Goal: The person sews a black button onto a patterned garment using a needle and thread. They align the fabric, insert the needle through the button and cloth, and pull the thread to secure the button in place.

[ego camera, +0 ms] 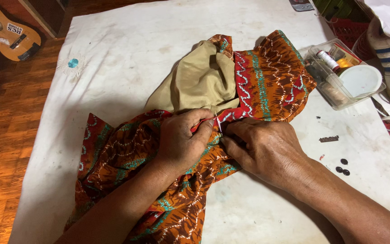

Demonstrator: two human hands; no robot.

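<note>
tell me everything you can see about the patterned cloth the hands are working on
The patterned cloth is a soft garment printed orange and brown, with red bands carrying teal zigzags. It lies crumpled on the white table cover, folded open to show a plain tan lining. The left hand and right hand pinch its red edge around a thin needle.

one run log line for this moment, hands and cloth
left hand: pinching orange patterned garment | right hand: pressing same fabric | thin metal needle: upright between them | surface: white cloth-covered table
</note>
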